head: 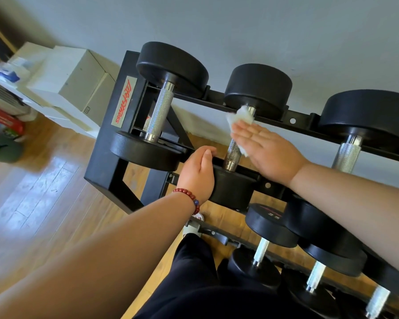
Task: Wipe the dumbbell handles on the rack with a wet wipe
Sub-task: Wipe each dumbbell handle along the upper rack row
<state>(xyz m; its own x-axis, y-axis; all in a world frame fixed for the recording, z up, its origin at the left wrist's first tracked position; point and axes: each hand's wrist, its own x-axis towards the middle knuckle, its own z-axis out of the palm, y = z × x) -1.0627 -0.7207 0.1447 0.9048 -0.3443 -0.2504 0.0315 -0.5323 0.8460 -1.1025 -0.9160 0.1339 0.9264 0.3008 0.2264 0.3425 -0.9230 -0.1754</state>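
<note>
1. Now the person stands over a black dumbbell rack (104, 153) set against a grey wall, both bare arms reaching down to its top tier.
2. Three dumbbells lie across that tier: a left dumbbell (173, 65), a middle dumbbell (258, 88) and a right dumbbell (366, 113), each with a knurled metal handle between black heads.
3. The right hand (270, 153) lies flat, fingers straight and together, pressing a white wet wipe (240, 116) against the middle handle (232, 155). The wipe is crumpled over the handle's far part, just below the far head, and a corner shows under the palm.
4. The left hand (197, 173) grips the middle dumbbell by its near head (230, 189), fingers curled over the edge and thumb on top.
5. A red bead bracelet (189, 196) sits on the left wrist.
6. A grey label (124, 102) with red lettering is fixed to the rack's end post.
7. Smaller dumbbells (270, 224) rest on the lower tier, below the right arm.
8. Pale boxes (74, 77) are stacked on the wooden floor (44, 180) to the left of the rack, by the wall.
</note>
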